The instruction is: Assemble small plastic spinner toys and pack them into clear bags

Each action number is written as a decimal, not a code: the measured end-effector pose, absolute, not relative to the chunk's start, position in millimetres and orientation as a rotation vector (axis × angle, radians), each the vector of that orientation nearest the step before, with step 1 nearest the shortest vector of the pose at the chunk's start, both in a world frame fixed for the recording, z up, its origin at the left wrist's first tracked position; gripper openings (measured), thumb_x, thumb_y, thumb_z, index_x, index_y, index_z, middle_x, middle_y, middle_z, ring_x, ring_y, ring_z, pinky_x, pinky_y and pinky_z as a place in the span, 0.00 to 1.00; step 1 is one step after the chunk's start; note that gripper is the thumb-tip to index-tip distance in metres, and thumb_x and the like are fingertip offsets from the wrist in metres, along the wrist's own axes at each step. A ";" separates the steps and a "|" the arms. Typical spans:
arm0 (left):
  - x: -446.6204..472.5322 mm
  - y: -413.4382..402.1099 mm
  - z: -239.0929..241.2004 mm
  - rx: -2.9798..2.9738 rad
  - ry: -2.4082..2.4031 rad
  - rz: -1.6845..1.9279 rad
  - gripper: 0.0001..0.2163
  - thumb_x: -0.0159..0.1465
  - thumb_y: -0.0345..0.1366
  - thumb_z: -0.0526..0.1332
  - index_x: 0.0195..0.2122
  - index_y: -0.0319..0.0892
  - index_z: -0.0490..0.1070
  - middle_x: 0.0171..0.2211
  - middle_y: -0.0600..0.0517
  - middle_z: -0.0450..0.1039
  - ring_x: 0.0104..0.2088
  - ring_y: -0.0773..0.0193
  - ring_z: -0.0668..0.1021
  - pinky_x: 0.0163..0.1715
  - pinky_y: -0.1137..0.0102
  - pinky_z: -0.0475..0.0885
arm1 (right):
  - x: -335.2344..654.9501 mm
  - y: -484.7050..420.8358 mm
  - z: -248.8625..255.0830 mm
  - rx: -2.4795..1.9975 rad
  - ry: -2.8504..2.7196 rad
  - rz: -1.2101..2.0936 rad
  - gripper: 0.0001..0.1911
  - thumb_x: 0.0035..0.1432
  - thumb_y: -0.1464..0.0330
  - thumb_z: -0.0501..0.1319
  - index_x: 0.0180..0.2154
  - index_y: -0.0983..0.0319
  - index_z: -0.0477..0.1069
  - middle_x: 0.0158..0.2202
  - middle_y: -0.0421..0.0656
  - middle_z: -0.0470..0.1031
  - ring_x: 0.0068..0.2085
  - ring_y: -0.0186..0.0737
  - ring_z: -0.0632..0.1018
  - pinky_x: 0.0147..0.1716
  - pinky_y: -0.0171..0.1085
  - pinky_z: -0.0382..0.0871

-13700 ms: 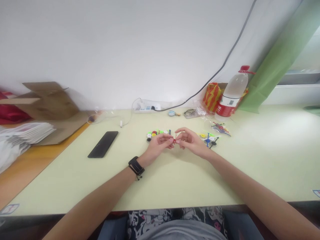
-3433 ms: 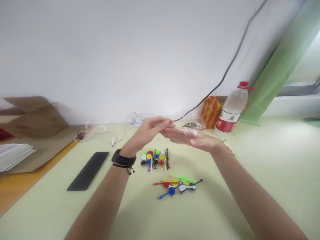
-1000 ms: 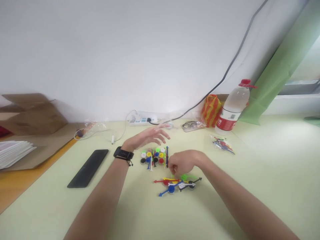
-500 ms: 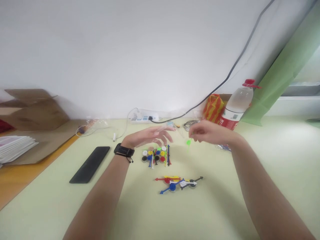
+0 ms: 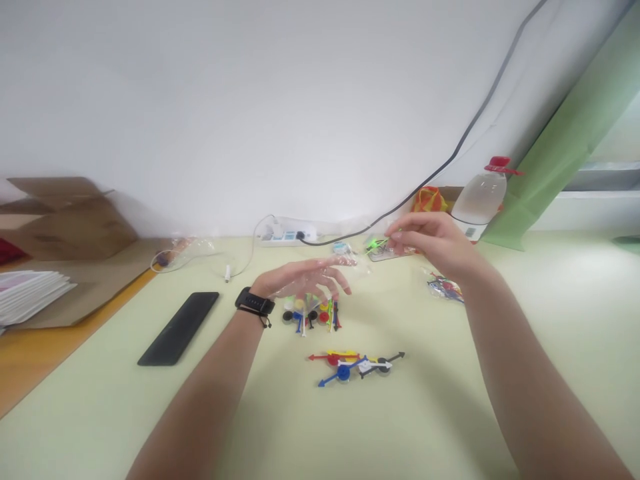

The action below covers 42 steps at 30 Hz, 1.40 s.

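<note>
A green spinner (image 5: 373, 245) is being pinched between the fingertips of the right hand (image 5: 434, 239), in the air over the back of the desk (image 5: 280, 427). By the left hand (image 5: 299, 273), its fingers spread and curved, a clear bag (image 5: 295, 287) is being held up; what it contains cannot be told. On the left wrist a watch (image 5: 254, 302) is being worn.

Beyond and below the left hand, a cluster of discs (image 5: 324, 317) and arrows is being partly hidden. Nearer the front edge, loose spinners (image 5: 343, 373) in red, yellow, blue, white and black are being borne by the desk, some overlapping. The pale green surface is being shaded by the arms and brightly lit at the right. At the left a black slab (image 5: 179, 329) is being carried, lying aslant, with papers (image 5: 35, 293) farther out. The back is being bounded by a white wall (image 5: 250, 120), before which a cable (image 5: 467, 127) is being led down to a power strip (image 5: 287, 235).

Coloured pieces are being held in a small bag (image 5: 444, 287) near the right forearm. Clear liquid is being held in a bottle (image 5: 479, 195), its lower part being hidden by the right hand. At far left, a box (image 5: 75, 223) is being shown with raised flaps.
</note>
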<state>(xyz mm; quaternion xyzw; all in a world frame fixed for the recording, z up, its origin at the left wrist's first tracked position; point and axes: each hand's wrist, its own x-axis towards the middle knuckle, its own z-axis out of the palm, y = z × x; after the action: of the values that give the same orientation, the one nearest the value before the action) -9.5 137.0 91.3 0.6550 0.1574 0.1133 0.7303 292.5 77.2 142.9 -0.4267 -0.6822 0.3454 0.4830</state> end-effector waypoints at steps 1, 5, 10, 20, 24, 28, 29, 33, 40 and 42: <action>-8.1 137.1 90.0 1.428 0.339 0.249 0.28 0.73 0.52 0.51 0.69 0.42 0.58 0.55 0.36 0.73 0.47 0.53 0.77 0.45 0.63 0.71 | 290.8 77.4 142.4 -1.036 -1.679 0.852 0.10 0.57 0.61 0.69 0.37 0.60 0.81 0.30 0.44 0.79 0.34 0.42 0.79 0.39 0.42 0.76; -1.4 134.8 87.0 1.369 0.297 0.259 0.31 0.72 0.54 0.51 0.71 0.43 0.56 0.54 0.35 0.73 0.47 0.49 0.78 0.43 0.61 0.71 | 282.4 76.1 143.2 -1.035 -1.800 0.920 0.11 0.58 0.61 0.68 0.37 0.61 0.81 0.32 0.44 0.80 0.36 0.42 0.79 0.42 0.42 0.75; 6.8 130.3 88.1 1.300 0.298 0.274 0.32 0.72 0.57 0.48 0.72 0.47 0.52 0.52 0.36 0.74 0.46 0.49 0.79 0.41 0.61 0.72 | 277.0 77.7 140.4 -1.072 -1.953 0.965 0.10 0.59 0.63 0.65 0.38 0.62 0.81 0.32 0.45 0.79 0.37 0.43 0.78 0.41 0.41 0.74; 17.1 125.7 88.9 1.233 0.306 0.268 0.30 0.73 0.52 0.49 0.73 0.49 0.49 0.52 0.37 0.75 0.43 0.50 0.80 0.40 0.60 0.72 | 277.8 80.9 134.9 -1.023 -1.998 1.110 0.16 0.66 0.57 0.61 0.45 0.60 0.80 0.42 0.46 0.79 0.38 0.40 0.77 0.43 0.40 0.73; 15.3 128.8 86.5 1.211 0.322 0.285 0.30 0.72 0.53 0.51 0.73 0.50 0.51 0.52 0.38 0.76 0.44 0.49 0.81 0.41 0.60 0.72 | 280.2 78.3 137.4 -1.084 -1.955 1.180 0.24 0.68 0.49 0.57 0.50 0.60 0.79 0.46 0.48 0.79 0.43 0.44 0.80 0.46 0.42 0.73; 12.7 133.0 84.9 1.226 0.326 0.295 0.30 0.73 0.53 0.51 0.73 0.51 0.49 0.52 0.38 0.75 0.44 0.50 0.81 0.41 0.61 0.73 | 284.6 84.9 134.0 -0.973 -2.161 1.262 0.20 0.59 0.53 0.68 0.46 0.60 0.80 0.46 0.47 0.80 0.44 0.45 0.80 0.46 0.42 0.74; 12.9 133.7 84.5 1.234 0.320 0.286 0.30 0.73 0.53 0.51 0.74 0.52 0.48 0.52 0.38 0.75 0.44 0.50 0.80 0.40 0.61 0.73 | 285.4 86.8 132.6 -0.964 -2.208 1.263 0.19 0.58 0.54 0.69 0.44 0.61 0.80 0.44 0.47 0.81 0.44 0.45 0.80 0.45 0.42 0.73; 18.2 134.5 81.6 1.287 0.327 0.229 0.30 0.73 0.56 0.49 0.73 0.55 0.48 0.53 0.39 0.74 0.45 0.52 0.79 0.40 0.62 0.74 | 284.5 88.0 131.1 -1.010 -2.249 1.194 0.18 0.62 0.53 0.65 0.42 0.60 0.80 0.40 0.46 0.81 0.44 0.45 0.79 0.44 0.41 0.72; 20.8 133.5 82.4 1.522 0.456 0.178 0.26 0.72 0.58 0.51 0.65 0.52 0.65 0.56 0.42 0.72 0.46 0.56 0.79 0.43 0.64 0.73 | 271.2 75.2 142.1 -1.080 -2.533 1.082 0.18 0.66 0.55 0.60 0.49 0.57 0.79 0.47 0.45 0.81 0.45 0.44 0.79 0.40 0.36 0.70; 18.5 132.9 87.2 1.690 0.515 0.159 0.22 0.71 0.55 0.55 0.57 0.48 0.73 0.54 0.44 0.73 0.45 0.57 0.79 0.44 0.65 0.73 | 269.7 75.2 139.9 -1.091 -2.615 1.088 0.16 0.66 0.57 0.60 0.49 0.57 0.79 0.48 0.44 0.81 0.46 0.44 0.79 0.40 0.35 0.71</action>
<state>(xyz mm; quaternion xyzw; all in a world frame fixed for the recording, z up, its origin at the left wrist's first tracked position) 18.5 132.9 87.2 0.7385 0.2251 0.0696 0.6317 269.7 75.2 139.9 -0.3589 -0.8604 0.3580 0.0531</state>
